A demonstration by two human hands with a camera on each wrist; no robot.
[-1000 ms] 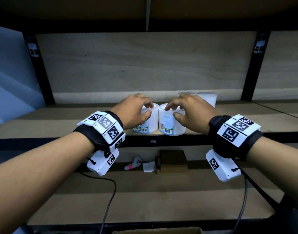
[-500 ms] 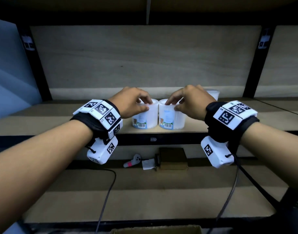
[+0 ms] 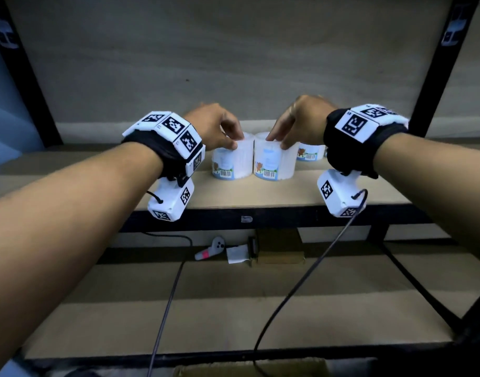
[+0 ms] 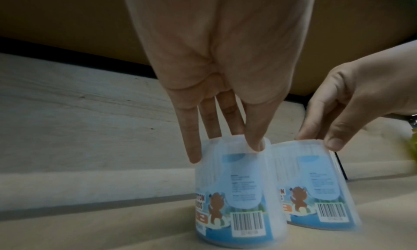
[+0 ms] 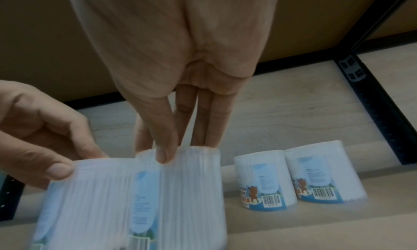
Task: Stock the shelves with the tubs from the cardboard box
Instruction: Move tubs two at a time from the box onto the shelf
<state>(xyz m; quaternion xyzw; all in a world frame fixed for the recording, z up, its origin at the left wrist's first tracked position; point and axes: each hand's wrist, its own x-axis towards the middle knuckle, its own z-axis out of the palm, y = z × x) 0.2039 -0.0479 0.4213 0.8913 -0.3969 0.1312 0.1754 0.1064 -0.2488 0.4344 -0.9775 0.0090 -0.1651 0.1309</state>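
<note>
Two white tubs with blue bear labels stand side by side and touching on the middle shelf (image 3: pixel 342 191). My left hand (image 3: pixel 233 140) pinches the top rim of the left tub (image 3: pixel 232 161), thumb in front and fingers behind; the left wrist view shows that tub (image 4: pixel 239 200) standing on the board. My right hand (image 3: pixel 278 140) pinches the lid of the right tub (image 3: pixel 273 161) the same way, and the right wrist view shows it (image 5: pixel 180 191) close up. Further back on the right stand two more tubs (image 5: pixel 264 179) (image 5: pixel 322 173).
The cardboard box (image 3: pixel 249 371) shows only as a strip at the bottom edge. On the lower shelf lie a white controller (image 3: pixel 211 248), a scrap of paper and a small brown box (image 3: pixel 279 248). Black uprights (image 3: pixel 434 77) frame the bay. Wrist cables hang down.
Both hands have slid their tubs back from the shelf's front edge, deeper onto the board. The tubs stay side by side, and the rear tubs now show beside my right wrist.
</note>
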